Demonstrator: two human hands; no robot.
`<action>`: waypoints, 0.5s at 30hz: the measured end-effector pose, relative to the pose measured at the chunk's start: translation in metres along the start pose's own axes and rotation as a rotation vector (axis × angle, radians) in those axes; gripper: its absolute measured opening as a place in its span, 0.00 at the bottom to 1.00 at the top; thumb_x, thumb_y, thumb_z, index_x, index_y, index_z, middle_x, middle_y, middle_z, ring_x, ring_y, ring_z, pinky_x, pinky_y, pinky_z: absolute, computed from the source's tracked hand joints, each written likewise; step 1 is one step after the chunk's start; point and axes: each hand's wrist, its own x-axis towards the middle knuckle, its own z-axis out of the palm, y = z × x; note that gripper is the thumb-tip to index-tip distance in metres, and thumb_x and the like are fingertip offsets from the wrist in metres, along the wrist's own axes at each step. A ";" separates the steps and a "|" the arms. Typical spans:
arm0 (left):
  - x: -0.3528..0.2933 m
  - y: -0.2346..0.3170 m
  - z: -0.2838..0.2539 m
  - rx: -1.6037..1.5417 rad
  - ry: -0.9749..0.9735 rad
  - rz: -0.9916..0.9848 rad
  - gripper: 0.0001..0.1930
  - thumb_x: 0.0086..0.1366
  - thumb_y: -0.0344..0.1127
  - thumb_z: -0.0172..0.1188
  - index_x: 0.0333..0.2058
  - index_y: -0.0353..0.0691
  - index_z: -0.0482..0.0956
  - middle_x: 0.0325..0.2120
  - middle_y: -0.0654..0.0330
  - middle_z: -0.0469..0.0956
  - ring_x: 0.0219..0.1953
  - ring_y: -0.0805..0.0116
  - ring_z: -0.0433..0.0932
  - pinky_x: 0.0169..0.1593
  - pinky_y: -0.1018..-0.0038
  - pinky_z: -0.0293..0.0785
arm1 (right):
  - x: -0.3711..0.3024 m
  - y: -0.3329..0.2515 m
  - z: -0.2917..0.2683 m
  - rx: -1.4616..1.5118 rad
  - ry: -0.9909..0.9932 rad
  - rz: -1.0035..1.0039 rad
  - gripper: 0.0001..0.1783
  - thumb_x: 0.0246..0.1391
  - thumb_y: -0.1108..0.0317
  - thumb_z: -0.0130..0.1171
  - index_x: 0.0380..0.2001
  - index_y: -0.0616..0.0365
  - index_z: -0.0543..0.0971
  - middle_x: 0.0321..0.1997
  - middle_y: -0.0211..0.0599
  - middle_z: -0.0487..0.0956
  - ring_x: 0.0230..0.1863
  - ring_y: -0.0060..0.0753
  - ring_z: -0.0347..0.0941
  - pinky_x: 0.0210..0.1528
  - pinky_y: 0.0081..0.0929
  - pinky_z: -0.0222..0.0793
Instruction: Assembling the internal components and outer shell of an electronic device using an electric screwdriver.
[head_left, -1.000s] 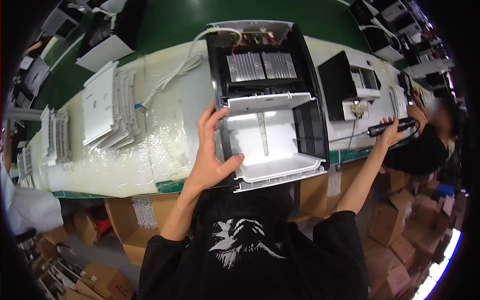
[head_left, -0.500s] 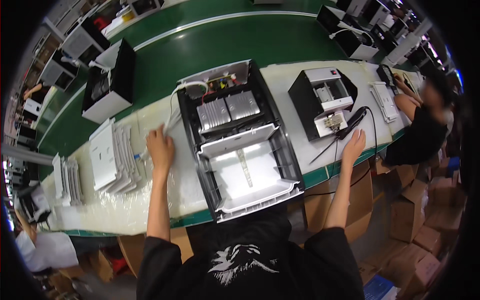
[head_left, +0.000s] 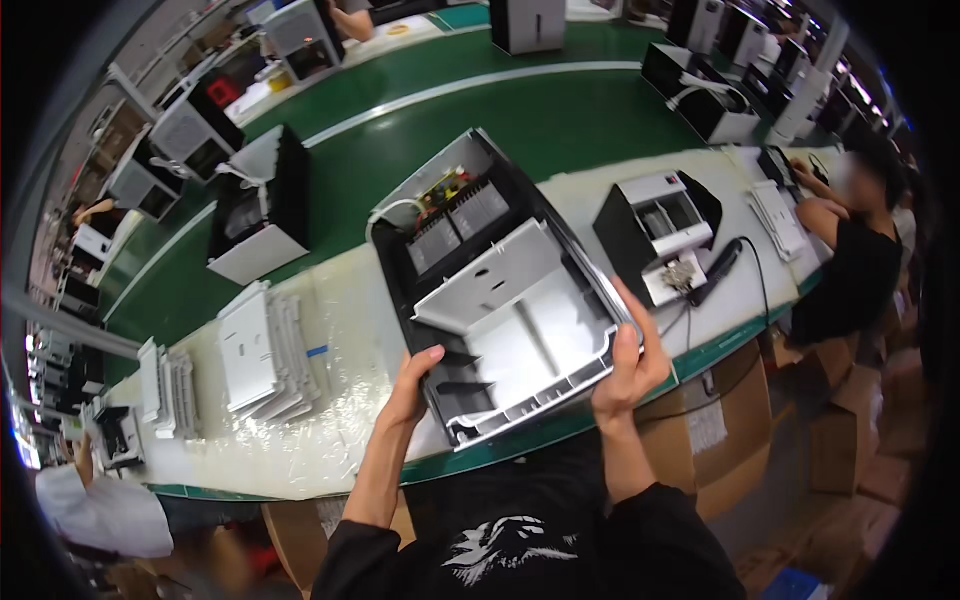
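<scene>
We have a black-and-white box [head_left: 508, 300] between our hands in the middle of the frame, set askew over the worktop [head_left: 335, 425], its near end at the green front edge. Our left hand [head_left: 406, 390] grips the box's lower left side, the thumb laid over the wall and the fingers mostly hidden. Our right hand [head_left: 632, 372] clasps the lower right corner, thumb on the rim and fingers along the outside. We cannot tell whether the far end rests on the worktop. Inside the box we see a white tray-like hollow, with ribbed metal blocks [head_left: 458, 228] and coloured wires above it; a white cord [head_left: 397, 207] loops at its upper left.

Right of centre, we see a second machine [head_left: 655, 238], a black power screwdriver [head_left: 722, 268] just beside it. Left of centre stands a stack of white panels [head_left: 255, 355]. At the right of the frame, a co-worker [head_left: 862, 255] in black sits at the worktop.
</scene>
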 end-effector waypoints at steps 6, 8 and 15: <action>0.113 0.012 0.036 -0.527 -0.138 0.127 0.25 0.63 0.47 0.48 0.54 0.37 0.68 0.48 0.55 0.73 0.51 0.62 0.72 0.56 0.65 0.69 | 0.111 -0.078 0.163 -0.488 -0.383 -1.044 0.10 0.42 0.61 0.62 0.19 0.56 0.77 0.24 0.35 0.79 0.27 0.35 0.76 0.36 0.26 0.70; 0.152 0.023 0.071 -0.689 -0.322 0.178 0.29 0.65 0.53 0.44 0.59 0.40 0.63 0.56 0.55 0.67 0.58 0.60 0.66 0.61 0.62 0.62 | 0.150 -0.071 0.219 -0.698 -0.529 -1.197 0.14 0.45 0.55 0.57 0.18 0.53 0.78 0.25 0.35 0.79 0.30 0.35 0.75 0.46 0.39 0.64; 0.193 0.111 0.098 -0.697 -0.660 0.268 0.32 0.69 0.58 0.36 0.59 0.39 0.66 0.56 0.55 0.71 0.60 0.59 0.67 0.65 0.60 0.57 | 0.229 -0.018 0.266 -1.030 -0.390 -0.935 0.45 0.48 0.46 0.61 0.65 0.52 0.57 0.70 0.45 0.58 0.70 0.48 0.52 0.67 0.54 0.50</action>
